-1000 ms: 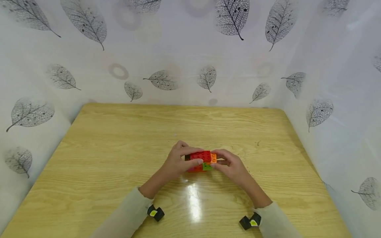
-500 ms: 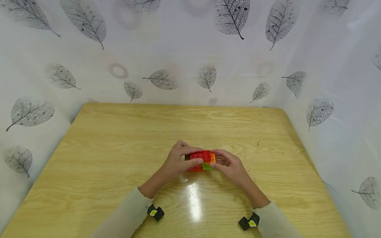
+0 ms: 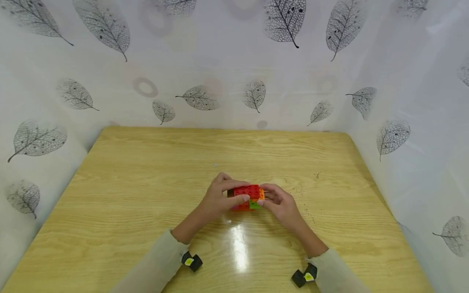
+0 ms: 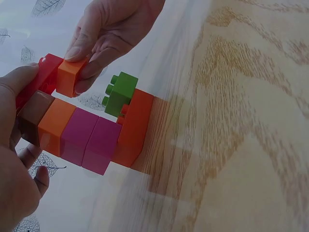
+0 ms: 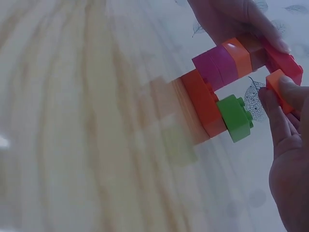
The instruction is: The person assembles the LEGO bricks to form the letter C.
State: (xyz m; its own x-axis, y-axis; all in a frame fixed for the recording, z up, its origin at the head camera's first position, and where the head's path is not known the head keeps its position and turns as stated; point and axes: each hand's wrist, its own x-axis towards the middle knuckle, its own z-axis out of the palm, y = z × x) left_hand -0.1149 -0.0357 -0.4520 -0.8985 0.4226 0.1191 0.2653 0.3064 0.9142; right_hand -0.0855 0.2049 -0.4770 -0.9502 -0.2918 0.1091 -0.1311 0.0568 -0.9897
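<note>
A toy-brick build stands on the table. Its base is an orange-red brick (image 4: 135,128), bearing a green brick (image 4: 121,94) at one end. From the other end rises a column of purple bricks (image 4: 99,142), an orange brick (image 4: 54,125) and a brown brick (image 4: 35,116). A long red brick (image 3: 247,190) lies across the top. My left hand (image 3: 218,197) grips the red brick between thumb and fingers. With thumb and fingertips, my right hand (image 3: 283,204) pinches a small orange brick (image 4: 70,77), right at the red brick's overhanging end, above the green brick.
The build stands on a glossy wooden table (image 3: 146,171). A pale leaf-printed cloth (image 3: 220,57) surrounds the table at the back and sides. Black camera mounts sit at the left wrist (image 3: 192,262) and right wrist (image 3: 305,275).
My right hand has shifted slightly left, bringing the small orange brick closer in against the red brick. The left hand and the build stay where they were.
</note>
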